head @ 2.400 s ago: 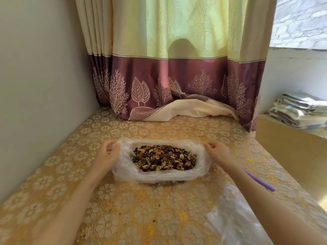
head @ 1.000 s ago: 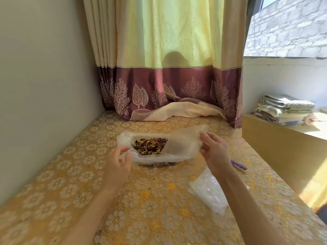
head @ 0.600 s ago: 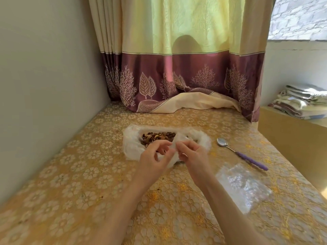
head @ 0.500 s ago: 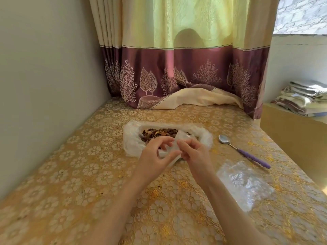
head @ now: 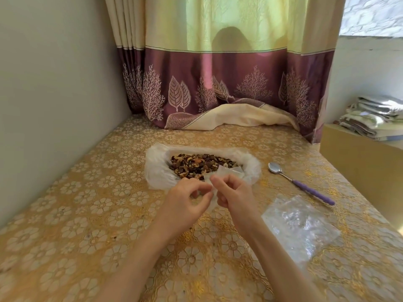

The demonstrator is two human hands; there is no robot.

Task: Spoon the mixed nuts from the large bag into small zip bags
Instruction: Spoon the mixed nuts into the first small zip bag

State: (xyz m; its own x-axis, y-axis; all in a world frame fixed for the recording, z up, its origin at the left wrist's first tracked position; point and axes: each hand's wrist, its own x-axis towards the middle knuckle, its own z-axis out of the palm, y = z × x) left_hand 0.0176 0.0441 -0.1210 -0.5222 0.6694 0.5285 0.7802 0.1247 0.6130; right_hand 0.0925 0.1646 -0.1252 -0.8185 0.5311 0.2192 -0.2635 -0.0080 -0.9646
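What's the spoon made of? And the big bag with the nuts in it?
The spoon looks like two materials: a shiny silvery bowl and neck, probably metal since it reflects light, and a matte purple handle, likely plastic. The big bag looks like thin, cloudy-white plastic film, soft and crinkled at its rolled-down rim.

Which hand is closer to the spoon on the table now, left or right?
Right. The right hand is just left of the spoon, pinching a small bag. The left hand pinches the same bag from beyond the right hand.
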